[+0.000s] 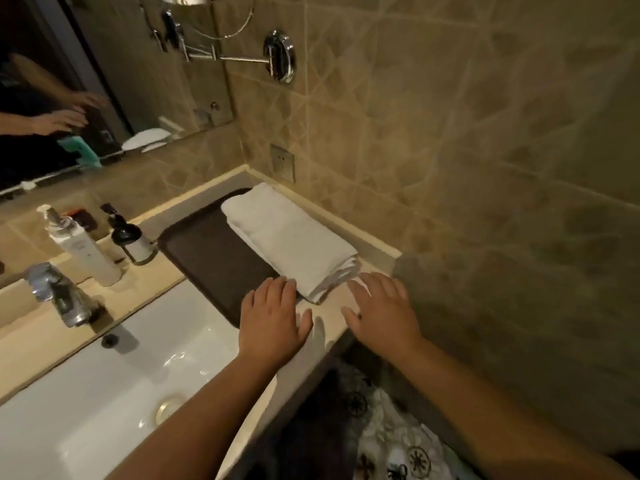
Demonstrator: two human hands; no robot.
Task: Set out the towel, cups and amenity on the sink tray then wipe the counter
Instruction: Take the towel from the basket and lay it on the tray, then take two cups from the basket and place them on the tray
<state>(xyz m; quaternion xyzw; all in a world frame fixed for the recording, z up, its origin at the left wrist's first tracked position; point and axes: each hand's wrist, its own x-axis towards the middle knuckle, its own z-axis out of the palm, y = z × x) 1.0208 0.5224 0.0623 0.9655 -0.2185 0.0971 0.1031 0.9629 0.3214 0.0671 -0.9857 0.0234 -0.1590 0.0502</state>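
Hands: left hand, right hand open, empty, near folded towel on tray.

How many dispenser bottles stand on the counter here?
2: a tall white pump bottle behind the faucet, and a short dark-topped one between it and the tray.

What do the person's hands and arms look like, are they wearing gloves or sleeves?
No gloves and no sleeves show. The left hand and right hand are both bare, with bare forearms running back to the picture's bottom edge. I can't see rings, a watch or bracelets on either one.
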